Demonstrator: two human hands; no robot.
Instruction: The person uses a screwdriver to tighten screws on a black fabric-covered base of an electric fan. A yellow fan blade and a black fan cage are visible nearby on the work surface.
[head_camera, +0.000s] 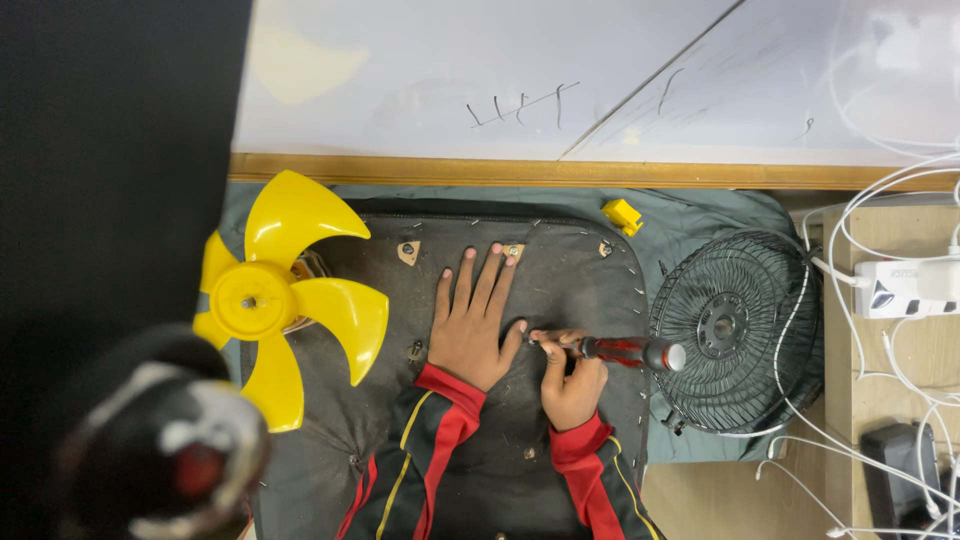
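Here the left hand (470, 325) lies flat and open, fingers spread, pressing on a dark padded panel (560, 290) that fills the middle of the view. The right hand (572, 385) is closed around a screwdriver (610, 349) with a red translucent handle. The tool lies nearly level, its handle end pointing right toward the fan grille and its tip just beside the left thumb. Whether the tip touches a screw cannot be told.

The panel is worn and dusty, edged with a row of small staples or pins, and bears 3 small triangular metal brackets (408, 251) near its upper edge. It rests on a grey-green cloth (700, 225) spread over the bench (900, 420). Both forearms wear dark sleeves (440, 440) with red and yellow stripes.

At the left, partly overlapping the panel, sits a yellow fan blade (285, 290) with 5 vanes. To the right of the panel lies a round black wire fan grille (735, 330), close to the screwdriver's handle end. A small yellow plastic piece (622, 215) rests on the cloth above the panel's upper right corner. White cables (850, 215) and a white power strip (905, 285) occupy the far right. A blurred dark object (160, 450) with a red spot fills the lower left corner.
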